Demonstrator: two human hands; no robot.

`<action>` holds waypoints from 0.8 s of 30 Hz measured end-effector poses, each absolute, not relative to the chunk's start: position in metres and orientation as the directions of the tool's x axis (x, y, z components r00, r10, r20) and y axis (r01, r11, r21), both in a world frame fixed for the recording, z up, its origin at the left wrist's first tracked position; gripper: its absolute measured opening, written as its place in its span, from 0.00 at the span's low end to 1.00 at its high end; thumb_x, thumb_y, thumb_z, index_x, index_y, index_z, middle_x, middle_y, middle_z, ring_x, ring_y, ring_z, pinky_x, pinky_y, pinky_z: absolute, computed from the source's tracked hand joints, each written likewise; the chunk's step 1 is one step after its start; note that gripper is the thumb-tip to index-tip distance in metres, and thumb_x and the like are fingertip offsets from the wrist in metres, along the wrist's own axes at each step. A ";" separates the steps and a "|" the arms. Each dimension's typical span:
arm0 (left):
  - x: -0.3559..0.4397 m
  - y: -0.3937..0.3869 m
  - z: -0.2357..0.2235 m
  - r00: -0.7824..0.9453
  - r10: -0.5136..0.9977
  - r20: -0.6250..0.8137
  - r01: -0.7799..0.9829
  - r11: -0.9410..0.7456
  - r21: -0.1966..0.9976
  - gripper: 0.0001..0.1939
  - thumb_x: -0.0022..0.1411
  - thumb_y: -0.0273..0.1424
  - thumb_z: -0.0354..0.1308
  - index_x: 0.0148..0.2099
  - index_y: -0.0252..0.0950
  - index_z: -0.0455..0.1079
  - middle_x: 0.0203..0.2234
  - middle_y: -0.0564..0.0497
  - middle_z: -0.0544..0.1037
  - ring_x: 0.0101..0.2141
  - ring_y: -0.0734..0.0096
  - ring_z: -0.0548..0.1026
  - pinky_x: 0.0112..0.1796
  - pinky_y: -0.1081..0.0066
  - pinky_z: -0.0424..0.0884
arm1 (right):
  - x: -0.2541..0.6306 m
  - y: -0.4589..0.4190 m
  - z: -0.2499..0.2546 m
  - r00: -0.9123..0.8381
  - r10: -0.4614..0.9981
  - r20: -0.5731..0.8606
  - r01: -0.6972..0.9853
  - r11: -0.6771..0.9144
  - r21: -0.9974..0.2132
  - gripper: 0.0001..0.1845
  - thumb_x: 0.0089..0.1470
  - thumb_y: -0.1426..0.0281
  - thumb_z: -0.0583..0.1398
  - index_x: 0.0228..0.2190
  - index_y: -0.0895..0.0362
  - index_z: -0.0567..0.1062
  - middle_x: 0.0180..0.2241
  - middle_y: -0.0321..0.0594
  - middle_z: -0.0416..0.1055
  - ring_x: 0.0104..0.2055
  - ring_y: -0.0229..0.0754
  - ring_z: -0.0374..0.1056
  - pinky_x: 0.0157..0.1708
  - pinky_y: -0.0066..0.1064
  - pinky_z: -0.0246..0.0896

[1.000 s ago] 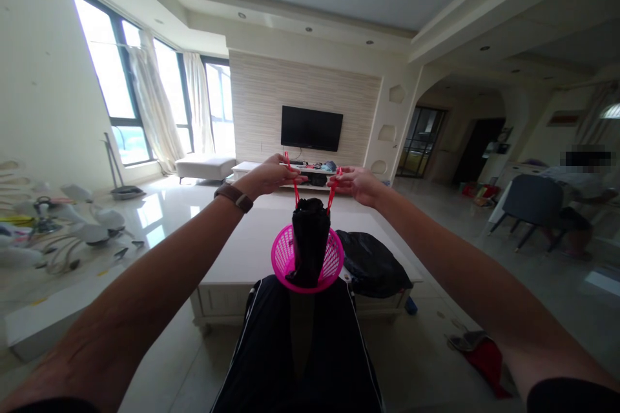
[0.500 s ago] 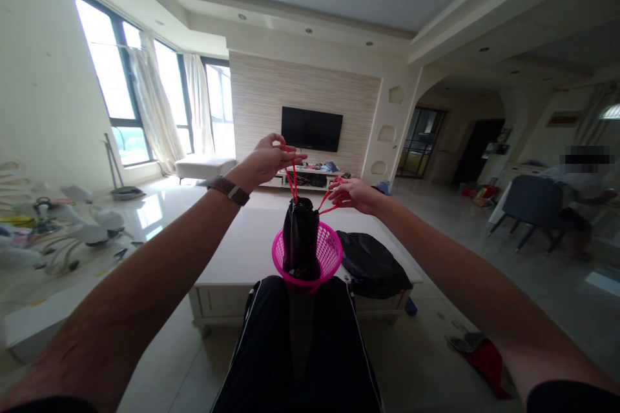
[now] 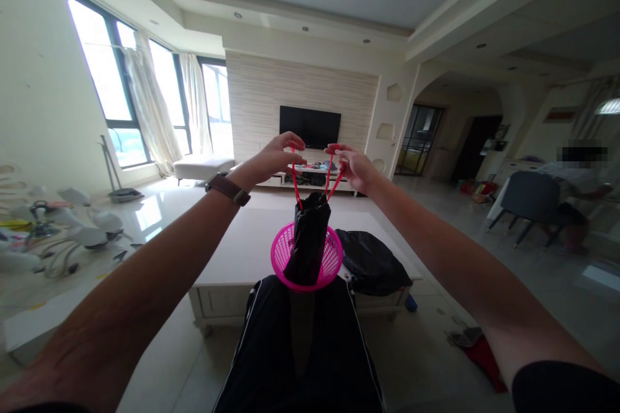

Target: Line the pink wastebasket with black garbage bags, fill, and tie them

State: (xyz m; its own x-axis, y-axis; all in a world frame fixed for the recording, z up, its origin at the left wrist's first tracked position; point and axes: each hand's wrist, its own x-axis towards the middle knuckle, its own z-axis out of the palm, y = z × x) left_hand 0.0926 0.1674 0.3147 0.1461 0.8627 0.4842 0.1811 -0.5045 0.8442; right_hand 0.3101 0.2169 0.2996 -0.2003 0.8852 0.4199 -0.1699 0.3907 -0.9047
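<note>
A black rubbish bag (image 3: 309, 239) hangs out of a pink plastic basket (image 3: 327, 266) that rests on my knees. Red drawstrings (image 3: 295, 184) run up from the bag's cinched mouth. My left hand (image 3: 277, 156), with a brown watch at the wrist, pinches the left string. Close beside it, my right hand (image 3: 352, 165) pinches the right string (image 3: 330, 175). Both hands are held up and forward above the bag, and the strings are taut.
A low white coffee table (image 3: 237, 251) stands just beyond my knees with a second black bag (image 3: 372, 263) on it. Fan parts lie on the floor at left (image 3: 72, 235). A red item (image 3: 484, 355) lies on the floor at right. Another person sits at far right (image 3: 571, 187).
My right hand has risen and come level with my left, so the hands are closer together. The bag has tilted slightly in the basket.
</note>
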 end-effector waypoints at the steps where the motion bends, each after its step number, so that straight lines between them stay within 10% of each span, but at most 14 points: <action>1: 0.095 0.167 0.313 0.161 0.857 0.490 0.187 -0.514 0.837 0.15 0.58 0.18 0.65 0.43 0.37 0.69 0.51 0.46 0.72 0.41 0.64 0.81 0.40 0.56 0.84 | 0.308 0.216 0.303 -0.213 0.863 0.459 -0.181 0.426 -0.886 0.13 0.59 0.79 0.56 0.41 0.55 0.75 0.46 0.37 0.77 0.22 0.29 0.51 0.21 0.22 0.54; 8: 0.121 0.156 0.321 0.257 0.746 0.614 0.193 -0.663 0.724 0.11 0.59 0.21 0.63 0.41 0.38 0.65 0.42 0.51 0.75 0.38 0.70 0.78 0.36 0.69 0.79 | 0.302 0.216 0.324 -0.371 0.693 0.619 -0.069 0.644 -0.762 0.32 0.49 0.74 0.64 0.55 0.45 0.65 0.52 0.35 0.70 0.28 0.31 0.63 0.27 0.26 0.66; 15: 0.144 0.153 0.321 0.225 0.606 0.763 0.336 -0.784 0.523 0.26 0.55 0.21 0.67 0.54 0.40 0.64 0.45 0.49 0.74 0.45 0.66 0.75 0.44 0.66 0.76 | 0.304 0.189 0.386 -0.255 0.430 0.866 0.043 0.900 -0.434 0.27 0.55 0.73 0.64 0.53 0.43 0.65 0.56 0.35 0.70 0.44 0.42 0.74 0.39 0.33 0.74; 20: 0.161 0.146 0.322 0.199 0.590 0.783 0.367 -0.785 0.499 0.03 0.69 0.26 0.56 0.43 0.38 0.68 0.34 0.52 0.76 0.36 0.71 0.76 0.39 0.68 0.74 | 0.293 0.123 0.415 -0.188 0.236 0.953 0.071 0.971 -0.227 0.24 0.51 0.83 0.61 0.44 0.45 0.66 0.49 0.35 0.72 0.47 0.42 0.73 0.44 0.33 0.76; 24: 0.152 0.121 0.351 -0.012 0.526 0.850 0.315 -0.805 0.503 0.10 0.74 0.29 0.49 0.39 0.42 0.69 0.33 0.52 0.77 0.29 0.73 0.72 0.27 0.68 0.67 | 0.288 0.090 0.413 -0.165 0.014 0.986 0.080 0.997 -0.001 0.25 0.50 0.87 0.58 0.41 0.44 0.66 0.45 0.35 0.70 0.54 0.41 0.69 0.44 0.27 0.73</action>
State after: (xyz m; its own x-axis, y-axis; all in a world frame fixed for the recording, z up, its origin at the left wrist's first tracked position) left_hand 0.1517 0.1212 0.3508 -0.0117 0.5264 0.8502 0.3151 -0.8050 0.5027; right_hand 0.2881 0.0900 0.4131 -0.1652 0.0142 0.9862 0.0795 0.9968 -0.0010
